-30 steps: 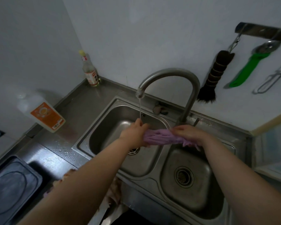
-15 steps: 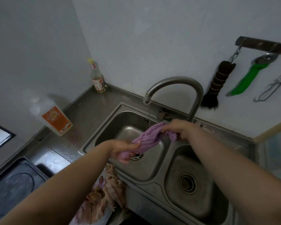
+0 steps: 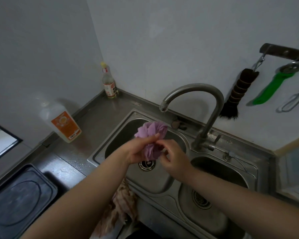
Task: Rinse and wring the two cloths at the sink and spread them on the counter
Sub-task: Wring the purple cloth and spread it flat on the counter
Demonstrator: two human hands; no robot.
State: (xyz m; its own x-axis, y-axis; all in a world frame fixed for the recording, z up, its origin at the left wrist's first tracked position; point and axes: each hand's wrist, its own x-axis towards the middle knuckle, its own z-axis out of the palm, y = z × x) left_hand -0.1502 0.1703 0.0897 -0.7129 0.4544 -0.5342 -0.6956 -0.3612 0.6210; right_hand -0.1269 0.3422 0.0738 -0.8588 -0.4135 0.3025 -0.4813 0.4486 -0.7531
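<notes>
A purple cloth [image 3: 151, 133], bunched into a wad, is held above the left basin of the steel double sink [image 3: 171, 198]. My left hand [image 3: 140, 150] grips its lower part from the left. My right hand [image 3: 173, 156] pinches the cloth from the right with its fingertips. The curved steel tap [image 3: 193, 94] ends just above the cloth; I cannot see a clear stream from it. A second, brownish-pink cloth [image 3: 121, 209] lies crumpled at the counter's front edge, partly hidden under my left forearm.
A white bottle with an orange label [image 3: 62, 123] and a small glass bottle [image 3: 108, 83] stand on the steel counter to the left. A black hob [image 3: 16, 199] fills the lower left. A brush [image 3: 235, 94], a green-handled tool [image 3: 269, 88] and a peeler hang on the wall.
The cloth was stretched and twisted between both hands under the tap. Now it is bunched into a wad and my hands have come close together above the left basin's drain.
</notes>
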